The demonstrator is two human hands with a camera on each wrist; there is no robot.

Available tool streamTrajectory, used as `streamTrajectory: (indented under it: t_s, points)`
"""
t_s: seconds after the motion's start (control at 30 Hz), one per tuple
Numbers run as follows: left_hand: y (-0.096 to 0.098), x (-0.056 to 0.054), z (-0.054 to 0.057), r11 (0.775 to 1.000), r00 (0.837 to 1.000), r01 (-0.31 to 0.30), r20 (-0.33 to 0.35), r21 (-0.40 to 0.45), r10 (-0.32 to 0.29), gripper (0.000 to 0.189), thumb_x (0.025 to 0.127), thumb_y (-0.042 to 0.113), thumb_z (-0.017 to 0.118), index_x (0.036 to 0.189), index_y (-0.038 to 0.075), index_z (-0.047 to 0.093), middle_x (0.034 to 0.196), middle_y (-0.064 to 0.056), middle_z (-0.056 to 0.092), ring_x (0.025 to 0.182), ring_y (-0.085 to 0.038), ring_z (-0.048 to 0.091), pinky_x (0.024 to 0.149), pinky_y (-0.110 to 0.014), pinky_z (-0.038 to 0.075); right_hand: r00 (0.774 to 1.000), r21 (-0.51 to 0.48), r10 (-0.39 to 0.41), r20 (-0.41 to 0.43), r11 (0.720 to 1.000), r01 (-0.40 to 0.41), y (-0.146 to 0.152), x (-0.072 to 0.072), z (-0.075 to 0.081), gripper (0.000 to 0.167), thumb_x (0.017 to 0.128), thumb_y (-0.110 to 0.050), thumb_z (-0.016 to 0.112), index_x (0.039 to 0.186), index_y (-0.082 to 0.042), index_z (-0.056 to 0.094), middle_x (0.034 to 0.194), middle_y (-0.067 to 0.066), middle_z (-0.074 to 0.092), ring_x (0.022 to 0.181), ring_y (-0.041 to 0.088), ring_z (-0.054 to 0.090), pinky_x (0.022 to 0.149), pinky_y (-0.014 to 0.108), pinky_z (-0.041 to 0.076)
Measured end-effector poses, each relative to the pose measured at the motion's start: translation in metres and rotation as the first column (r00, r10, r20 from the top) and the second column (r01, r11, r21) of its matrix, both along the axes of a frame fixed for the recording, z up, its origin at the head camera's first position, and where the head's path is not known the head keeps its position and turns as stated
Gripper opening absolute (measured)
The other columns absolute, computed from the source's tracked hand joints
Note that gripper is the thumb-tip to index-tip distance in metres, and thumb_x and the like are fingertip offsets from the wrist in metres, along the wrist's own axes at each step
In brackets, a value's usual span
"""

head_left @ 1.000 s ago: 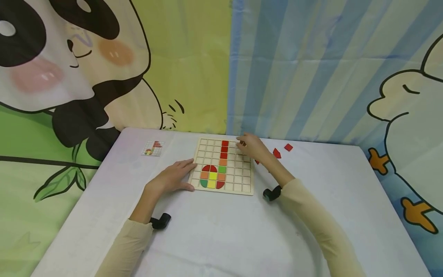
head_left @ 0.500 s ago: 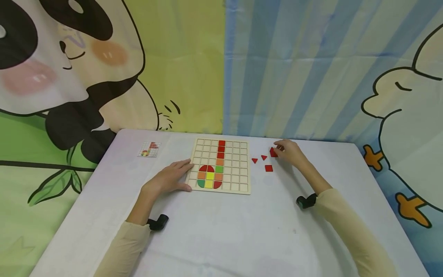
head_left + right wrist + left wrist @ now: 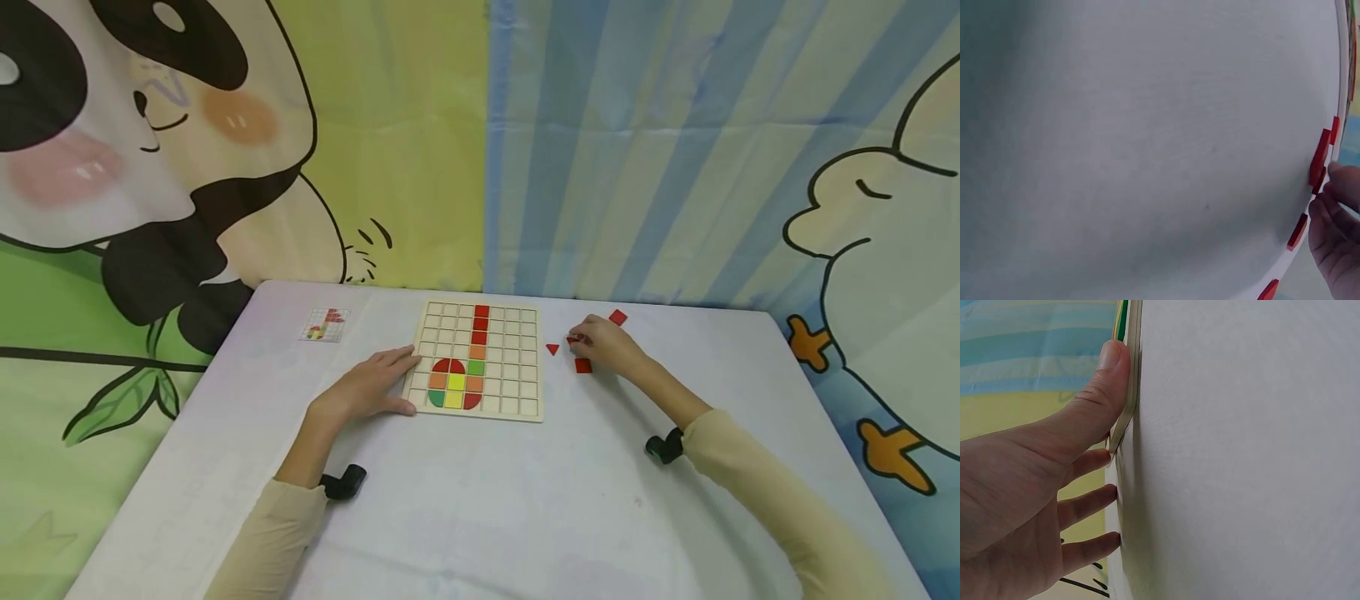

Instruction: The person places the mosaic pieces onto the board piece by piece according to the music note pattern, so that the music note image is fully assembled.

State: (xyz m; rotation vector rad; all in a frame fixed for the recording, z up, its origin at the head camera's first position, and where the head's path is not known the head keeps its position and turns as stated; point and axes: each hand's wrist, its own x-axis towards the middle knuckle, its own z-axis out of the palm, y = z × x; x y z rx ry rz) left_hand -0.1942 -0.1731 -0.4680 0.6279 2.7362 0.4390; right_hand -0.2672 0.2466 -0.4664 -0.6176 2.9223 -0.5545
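A wooden grid board [image 3: 512, 375] lies on the white table, with red, orange, green and yellow tiles fitted into some of its cells. My left hand [image 3: 365, 385] rests along the board's left edge, fingers nearly straight; in the left wrist view the thumb [image 3: 1105, 387] lies against the rim near a corner. Right of the board, my right hand [image 3: 609, 346] pinches a small red triangle [image 3: 1319, 180] between thumb and fingertips, low over the table. Beside it lie another red triangle [image 3: 552, 349], a red square [image 3: 583, 366] and a red square farther back [image 3: 617, 317].
A small printed pattern card [image 3: 325, 325] lies left of the board. A red piece [image 3: 1297, 232] near the right hand shows in the right wrist view; the hand covers it in the head view. Curtains with cartoon figures [image 3: 262, 200] hang behind the table.
My right hand has gone from the board's upper right over to the loose red pieces, first at the pointed one, then back left to a triangle. The left hand stays on the board.
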Motion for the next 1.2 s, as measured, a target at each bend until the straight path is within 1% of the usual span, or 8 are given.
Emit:
streamTrajectory:
  t_s: [0.17, 0.37, 0.5, 0.63, 0.7, 0.83, 0.93, 1.2]
  points:
    - [-0.001, 0.0, -0.001, 1.0, 1.0, 0.0, 0.001, -0.007, 0.0, 0.094, 0.077, 0.055, 0.071, 0.153, 0.017, 0.031, 0.162, -0.009, 0.023, 0.148, -0.034, 0.025, 0.115, -0.056, 0.032, 1.0, 0.05, -0.007, 0.002, 0.999, 0.007, -0.007, -0.001, 0.0, 0.023, 0.09, -0.014, 0.068, 0.108, 0.001, 0.07, 0.099, 0.013, 0.065, 0.085, 0.022, 0.058, 0.078, 0.036, 0.056]
    - [-0.001, 0.0, 0.003, 1.0, 1.0, -0.011, 0.001, -0.018, 0.011, 0.094, 0.077, 0.054, 0.072, 0.152, 0.016, 0.032, 0.162, -0.009, 0.024, 0.148, -0.034, 0.025, 0.115, -0.056, 0.032, 0.998, 0.029, -0.022, 0.062, 0.999, 0.02, -0.014, -0.006, 0.005, 0.017, 0.091, -0.013, 0.067, 0.105, -0.002, 0.065, 0.095, 0.011, 0.063, 0.083, 0.022, 0.055, 0.077, 0.034, 0.054]
    - [-0.002, 0.0, 0.004, 1.0, 1.0, -0.018, 0.0, -0.018, 0.018, 0.094, 0.076, 0.054, 0.073, 0.152, 0.016, 0.032, 0.161, -0.009, 0.025, 0.148, -0.034, 0.025, 0.115, -0.056, 0.032, 0.998, -0.086, -0.023, 0.058, 0.996, 0.028, -0.024, -0.014, 0.016, 0.011, 0.091, -0.008, 0.066, 0.1, -0.002, 0.064, 0.093, 0.012, 0.066, 0.084, 0.024, 0.058, 0.078, 0.036, 0.055]
    - [-0.001, -0.001, 0.002, 1.0, 1.0, -0.004, 0.0, -0.011, 0.004, 0.094, 0.077, 0.054, 0.072, 0.152, 0.016, 0.032, 0.161, -0.009, 0.025, 0.148, -0.034, 0.025, 0.115, -0.057, 0.032, 1.0, -0.243, 0.007, 0.023, 0.97, -0.001, -0.04, -0.028, 0.021, 0.014, 0.092, -0.007, 0.064, 0.103, 0.001, 0.062, 0.098, 0.018, 0.067, 0.09, 0.029, 0.063, 0.082, 0.041, 0.055]
    - [-0.001, -0.002, 0.0, 1.0, 1.0, 0.005, 0.002, -0.011, -0.004, 0.094, 0.077, 0.054, 0.072, 0.152, 0.016, 0.032, 0.161, -0.009, 0.025, 0.148, -0.034, 0.026, 0.115, -0.056, 0.032, 0.999, -0.3, 0.017, 0.037, 0.954, -0.006, -0.049, -0.035, 0.02, 0.018, 0.094, -0.009, 0.062, 0.107, 0.003, 0.062, 0.101, 0.02, 0.067, 0.093, 0.031, 0.065, 0.083, 0.041, 0.055]
    - [-0.001, -0.002, -0.001, 1.0, 1.0, 0.007, -0.003, -0.01, -0.007, 0.093, 0.077, 0.054, 0.072, 0.152, 0.016, 0.032, 0.161, -0.009, 0.025, 0.147, -0.034, 0.027, 0.115, -0.056, 0.032, 0.994, -0.365, 0.001, 0.113, 0.93, 0.041, -0.075, -0.048, 0.016, 0.022, 0.095, -0.013, 0.06, 0.111, 0.002, 0.062, 0.104, 0.02, 0.067, 0.095, 0.031, 0.065, 0.081, 0.039, 0.055]
    - [0.0, -0.002, 0.0, 1.0, 1.0, 0.003, -0.006, -0.001, -0.003, 0.093, 0.076, 0.053, 0.073, 0.152, 0.015, 0.033, 0.161, -0.01, 0.026, 0.147, -0.035, 0.027, 0.114, -0.056, 0.032, 0.99, -0.368, -0.022, 0.139, 0.927, 0.072, -0.092, -0.057, 0.009, 0.021, 0.094, -0.015, 0.062, 0.108, 0.001, 0.064, 0.103, 0.019, 0.068, 0.094, 0.03, 0.064, 0.079, 0.036, 0.053]
    - [-0.001, 0.0, 0.0, 1.0, 1.0, 0.006, -0.009, -0.011, -0.006, 0.093, 0.077, 0.054, 0.072, 0.152, 0.015, 0.033, 0.161, -0.01, 0.025, 0.147, -0.035, 0.027, 0.115, -0.056, 0.032, 0.988, -0.301, -0.048, 0.143, 0.949, 0.09, -0.116, -0.072, -0.003, 0.018, 0.091, -0.018, 0.068, 0.099, -0.001, 0.07, 0.1, 0.017, 0.069, 0.091, 0.029, 0.063, 0.08, 0.038, 0.052]
